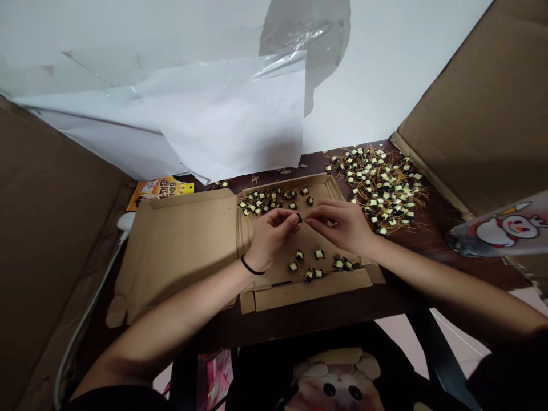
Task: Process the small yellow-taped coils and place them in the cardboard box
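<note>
My left hand (274, 234), a black band at its wrist, pinches a small dark coil part (299, 218) between thumb and fingertips. Just right of that part, the fingers of my right hand (338, 224) are closed in a pinch; whatever they hold is too small to make out. Both hands are above an opened cardboard box (278, 285). Inside it, a cluster of small black coil parts with pale yellow tops (265, 201) lies along the far side. Several more such parts (319, 254) are scattered near its front edge.
A large heap of the same parts with thin copper-coloured wires (381, 185) lies right of the box. The box lid (180, 257) spreads left, near a yellow packet (165, 187) and a white cable (94, 297). A printed plastic cup (505, 225) lies at the right. Cardboard walls (483, 114) flank the table.
</note>
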The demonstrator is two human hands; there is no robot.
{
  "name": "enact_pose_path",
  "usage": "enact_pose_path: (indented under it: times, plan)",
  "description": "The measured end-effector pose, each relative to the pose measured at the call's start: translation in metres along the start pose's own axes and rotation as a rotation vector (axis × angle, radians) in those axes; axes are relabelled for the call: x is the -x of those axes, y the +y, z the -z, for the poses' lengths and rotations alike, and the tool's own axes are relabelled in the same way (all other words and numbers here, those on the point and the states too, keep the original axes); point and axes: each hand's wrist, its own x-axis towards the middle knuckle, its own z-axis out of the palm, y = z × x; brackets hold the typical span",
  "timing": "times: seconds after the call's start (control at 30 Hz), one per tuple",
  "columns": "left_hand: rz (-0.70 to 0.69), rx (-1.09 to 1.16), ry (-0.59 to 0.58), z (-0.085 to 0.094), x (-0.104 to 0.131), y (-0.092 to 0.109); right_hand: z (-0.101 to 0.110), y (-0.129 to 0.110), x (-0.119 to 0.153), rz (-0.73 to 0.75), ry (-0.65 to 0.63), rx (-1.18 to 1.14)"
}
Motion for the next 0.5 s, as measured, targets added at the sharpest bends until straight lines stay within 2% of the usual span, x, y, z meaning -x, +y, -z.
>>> enact_pose_path:
  times: [0.1, 0.2, 0.37, 0.5]
  plan:
    - [-0.002, 0.018, -0.026, 0.000, 0.000, 0.000, 0.001, 0.000, -0.003, -0.219, -0.069, -0.119]
    - [0.000, 0.004, -0.058, 0.001, 0.000, 0.000, 0.001, 0.000, -0.004, -0.345, -0.101, -0.149]
    - [-0.028, -0.047, -0.088, 0.001, 0.000, 0.000, -0.001, -0.005, -0.004, -0.461, -0.107, -0.116]
    - [-0.024, -0.066, -0.073, 0.000, -0.002, 0.000, -0.002, -0.010, -0.003, -0.455, -0.103, -0.037]
